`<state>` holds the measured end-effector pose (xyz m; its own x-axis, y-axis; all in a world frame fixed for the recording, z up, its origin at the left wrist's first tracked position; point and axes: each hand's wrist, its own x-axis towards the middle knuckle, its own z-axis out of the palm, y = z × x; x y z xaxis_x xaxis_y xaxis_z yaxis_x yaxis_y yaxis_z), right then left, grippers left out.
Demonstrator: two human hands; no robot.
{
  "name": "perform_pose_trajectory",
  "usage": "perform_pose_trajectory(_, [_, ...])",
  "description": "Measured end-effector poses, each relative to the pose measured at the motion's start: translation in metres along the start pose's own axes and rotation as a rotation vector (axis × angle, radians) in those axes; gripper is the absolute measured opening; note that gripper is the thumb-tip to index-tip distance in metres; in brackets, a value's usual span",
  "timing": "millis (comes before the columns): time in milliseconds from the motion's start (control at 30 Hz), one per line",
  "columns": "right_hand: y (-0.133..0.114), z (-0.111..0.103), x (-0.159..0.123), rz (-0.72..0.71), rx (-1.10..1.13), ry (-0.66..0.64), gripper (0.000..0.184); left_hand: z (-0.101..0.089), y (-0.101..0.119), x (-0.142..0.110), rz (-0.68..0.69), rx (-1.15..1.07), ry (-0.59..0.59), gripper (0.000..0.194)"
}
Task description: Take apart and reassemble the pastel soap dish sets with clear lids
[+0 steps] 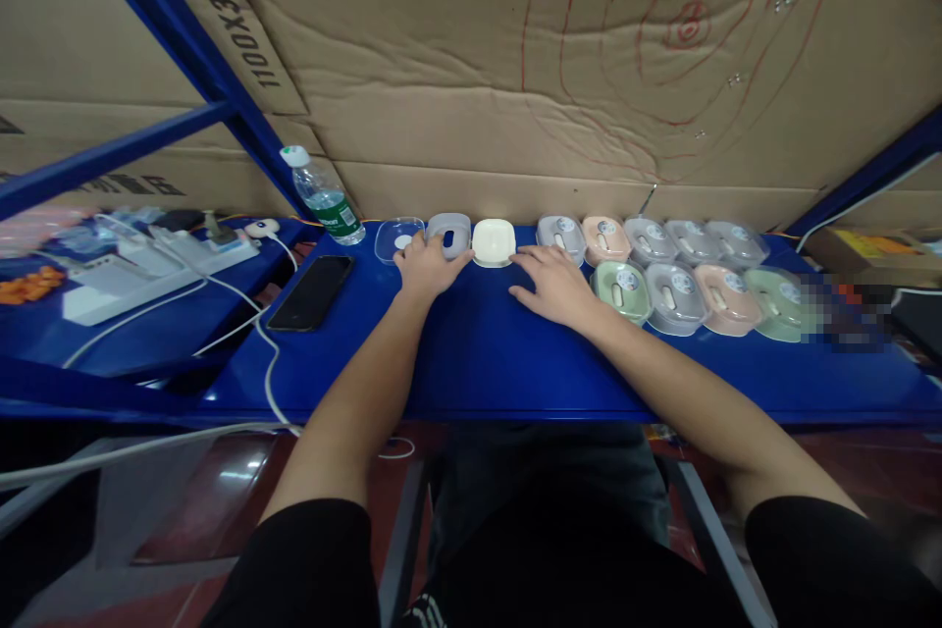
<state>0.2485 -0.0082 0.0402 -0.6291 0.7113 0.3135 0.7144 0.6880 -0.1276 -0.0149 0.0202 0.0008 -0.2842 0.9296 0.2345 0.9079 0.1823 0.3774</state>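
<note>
Nearest the camera, a black shirt [545, 549] was seen, with both forearms [353, 383] stretched forward from it over a blue table [507, 363]. Towards the table's far side, a cream piece [494, 243] was set between the left hand [427, 268] and the right hand [551, 283], to the right of the former and to the left of the latter. No clear long axis was shown by its nearly square, rounded outline. It was flanked about equally closely by the left thumb and the right fingertips, so neither hand could be judged nearer; whether it was touched could not be told. The left hand was loosely spread, its fingers placed over the near parts of a grey slotted piece [460, 223] and a clear piece [397, 231], with no grip seen. The right hand was turned palm down, partly open, with nothing visibly grasped. Beyond it, to the right, at least 9 lidded containers [677, 299] were arranged in 2 rows
</note>
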Motion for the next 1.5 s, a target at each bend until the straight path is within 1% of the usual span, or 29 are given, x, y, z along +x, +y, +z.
perform_pose_trajectory(100, [0.016,-0.013,-0.017,0.091,-0.058,0.015,0.06,0.001,0.001,-0.001,-0.001,-0.008,-0.015,0.089])
perform_pose_trajectory(167, [0.027,-0.014,-0.026,0.142,-0.115,0.003,0.066,0.002,0.001,0.0,0.002,-0.019,-0.033,0.091])
perform_pose_trajectory(267, [0.037,-0.007,-0.03,0.183,-0.211,-0.035,0.077,0.004,-0.001,0.002,0.014,-0.017,-0.04,0.089])
perform_pose_trajectory(333, [0.039,0.0,-0.028,0.185,-0.253,-0.07,0.082,0.005,-0.004,0.004,0.026,0.0,-0.039,0.086])
perform_pose_trajectory(400, [0.037,0.003,-0.026,0.181,-0.268,-0.096,0.083,0.006,-0.007,0.007,0.035,0.014,-0.045,0.083])
perform_pose_trajectory(533, [0.026,-0.005,-0.029,0.174,-0.253,-0.07,0.078,0.006,-0.012,0.011,0.043,0.009,-0.054,0.081])
perform_pose_trajectory(667, [0.013,-0.015,-0.037,0.156,-0.125,0.009,0.072,0.007,-0.014,0.013,0.055,-0.013,-0.034,0.083])
perform_pose_trajectory(767, [0.006,-0.011,-0.039,0.149,-0.129,0.034,0.074,0.007,-0.013,0.013,0.066,-0.03,-0.017,0.083])
perform_pose_trajectory(867, [0.002,-0.001,-0.039,0.152,-0.143,-0.009,0.074,0.007,-0.013,0.013,0.075,-0.054,-0.006,0.082])
perform_pose_trajectory(933, [0.0,0.004,-0.04,0.139,-0.098,-0.01,0.069,0.007,-0.015,0.014,0.074,-0.067,0.005,0.082])
perform_pose_trajectory(1100, [0.002,0.001,-0.042,0.057,0.106,0.04,0.043,0.005,-0.014,0.013,0.082,-0.082,0.03,0.079])
perform_pose_trajectory(1167, [0.005,0.0,-0.043,0.003,0.181,0.038,0.042,0.002,-0.009,0.009,0.103,-0.075,0.064,0.074])
perform_pose_trajectory(1233, [0.007,0.0,-0.044,-0.037,0.228,0.038,0.054,-0.004,-0.002,0.003,0.156,-0.095,0.094,0.068])
perform_pose_trajectory(1267, [0.008,0.001,-0.044,-0.036,0.233,0.039,0.062,-0.007,0.002,-0.001,0.212,-0.124,0.099,0.066])
perform_pose_trajectory(1333, [0.009,0.002,-0.045,0.011,0.224,0.031,0.076,-0.012,0.011,-0.01,0.377,-0.209,0.07,0.066])
perform_pose_trajectory(1367, [0.01,0.003,-0.045,0.042,0.221,0.023,0.079,-0.014,0.016,-0.014,0.473,-0.253,0.036,0.068])
perform_pose_trajectory(1433, [0.01,0.005,-0.046,0.065,0.244,0.009,0.078,-0.015,0.025,-0.024,0.638,-0.315,-0.046,0.075])
perform_pose_trajectory(1500, [0.011,0.007,-0.046,0.042,0.293,0.028,0.074,-0.013,0.032,-0.032,0.734,-0.334,-0.123,0.087])
